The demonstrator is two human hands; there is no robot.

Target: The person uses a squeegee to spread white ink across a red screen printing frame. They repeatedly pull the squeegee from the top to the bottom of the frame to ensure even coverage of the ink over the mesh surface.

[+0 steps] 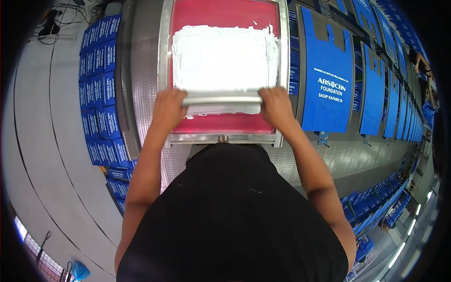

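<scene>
A screen printing frame (165, 56) with metal sides and a red mesh (221, 124) lies right in front of me. White ink (221, 56) covers much of the mesh in a thick rectangular patch. Across the near part of that patch lies a squeegee (223, 100), a long pale bar spanning most of the mesh width. My left hand (170, 107) grips its left end, fingers wrapped round it. At the other end my right hand (277, 105) is closed on the same bar. Whatever lies beneath the mesh is hidden.
To the right, a printed blue bag (327, 70) lies flat on a board, with more blue bags (373, 94) in a row beyond. Stacks of folded blue bags (99, 84) stand at the left. Cables (49, 28) lie on the pale floor at the far left.
</scene>
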